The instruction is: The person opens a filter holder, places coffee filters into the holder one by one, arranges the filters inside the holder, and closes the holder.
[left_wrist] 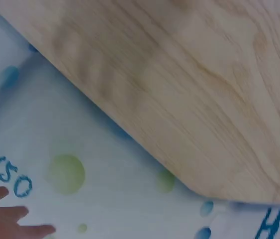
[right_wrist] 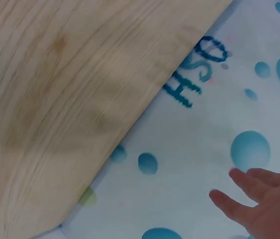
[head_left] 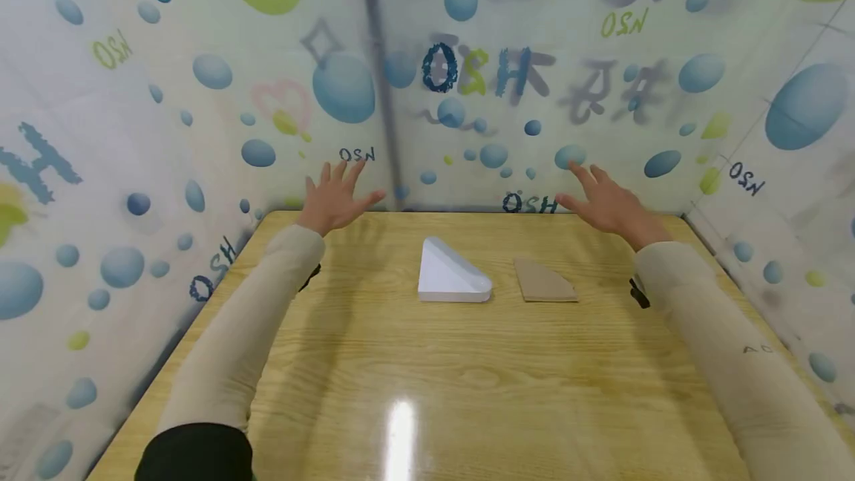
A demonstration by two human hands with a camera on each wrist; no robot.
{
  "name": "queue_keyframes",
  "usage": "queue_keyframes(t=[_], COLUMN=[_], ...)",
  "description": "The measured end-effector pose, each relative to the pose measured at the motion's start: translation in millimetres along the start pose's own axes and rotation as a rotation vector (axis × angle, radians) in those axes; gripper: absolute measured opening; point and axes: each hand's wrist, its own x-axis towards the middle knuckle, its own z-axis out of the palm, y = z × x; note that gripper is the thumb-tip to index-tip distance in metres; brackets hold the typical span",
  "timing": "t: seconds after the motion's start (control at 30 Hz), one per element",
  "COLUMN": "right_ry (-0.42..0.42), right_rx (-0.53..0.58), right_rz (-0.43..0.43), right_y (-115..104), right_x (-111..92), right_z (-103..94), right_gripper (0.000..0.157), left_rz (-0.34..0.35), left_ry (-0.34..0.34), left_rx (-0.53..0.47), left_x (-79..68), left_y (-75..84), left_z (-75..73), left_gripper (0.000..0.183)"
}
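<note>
With the white triangular piece (head_left: pixel 453 273) taken as the clock's centre in the head view, the left hand (head_left: pixel 336 199) is being held up at 10 o'clock and the right hand (head_left: pixel 608 203) at 2 o'clock, both well apart from it and seen against the printed curtain (head_left: pixel 280 125) beyond the far edge. The left fingers are being kept straight and spread, with the thumb pointed to 2 o'clock; the right fingers are being extended too, slightly parted, with the thumb set away from them. The white piece is being carried by the wood-grained surface (head_left: pixel 454 370), its narrow corner being turned towards 12 o'clock and its rounded one towards 4. Near it at 3 o'clock, a flat brown piece (head_left: pixel 544 280) is being borne by the same surface, a gap being left between the two. Pale sleeves (head_left: pixel 230 351) are being worn on both arms, and a black band (head_left: pixel 194 451) is being shown round the left one at 7 o'clock. In the wrist views, part of the left hand is being caught at 8 o'clock and of the right at 4, their fingers being seen parted.
</note>
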Motion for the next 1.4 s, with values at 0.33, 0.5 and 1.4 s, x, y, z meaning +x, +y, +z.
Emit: queue_keyframes(t=[0.33,0.5,1.4], right_ry=[0.023,0.035,0.005], right_rx=[0.155,0.218,0.335], right_rz=[-0.117,-0.145,-0.242], right_y=[-29.1,-44.4,-80.8], right_x=[-23.2,-34.4,-55.6], right_z=[27.5,42.1,88.0], right_gripper=[0.071,0.067,0.042], left_rz=[0.039,0.063,-0.045], left_ry=[-0.124,-0.164,-0.383], left_rx=[-0.347,-0.452,-0.585], left_x=[-20.4,-30.1,-41.6], left_y=[38.7,58.4,95.5], left_z=[41.0,54.5,90.9], left_gripper=[0.099,0.096,0.098])
